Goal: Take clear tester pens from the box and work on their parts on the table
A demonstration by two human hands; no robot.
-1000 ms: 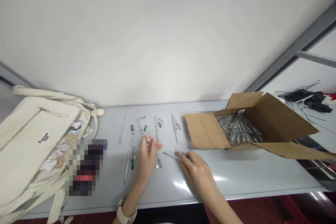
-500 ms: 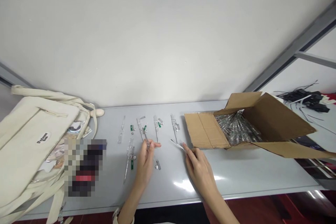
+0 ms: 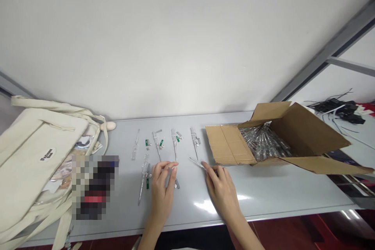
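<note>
My left hand [image 3: 163,185] is closed, with thumb and fingers pinched around a small clear piece, mostly hidden by the fingers. My right hand [image 3: 221,187] is closed on a thin metal shaft [image 3: 197,162] that points up and left from its fingertips. Beyond the hands lie clear screwdriver-like pieces: one at the left [image 3: 135,146], another in the middle [image 3: 174,140] and one at the right [image 3: 194,140]. A longer one [image 3: 143,179] rests left of my left hand. Small springs [image 3: 177,183], green strips [image 3: 147,183] and round bits lie beside them.
An open cardboard box [image 3: 230,144] full of clear screwdriver-like pieces [image 3: 265,142] stands on the grey table [image 3: 187,211] at the right. A cream bag [image 3: 32,156] lies at the left, beside a blurred dark object [image 3: 95,187]. Black cables [image 3: 336,110] are at the far right.
My left hand has turned, and the clear piece that pointed up from its fingers is now mostly hidden. The shaft in my right hand has shifted slightly left.
</note>
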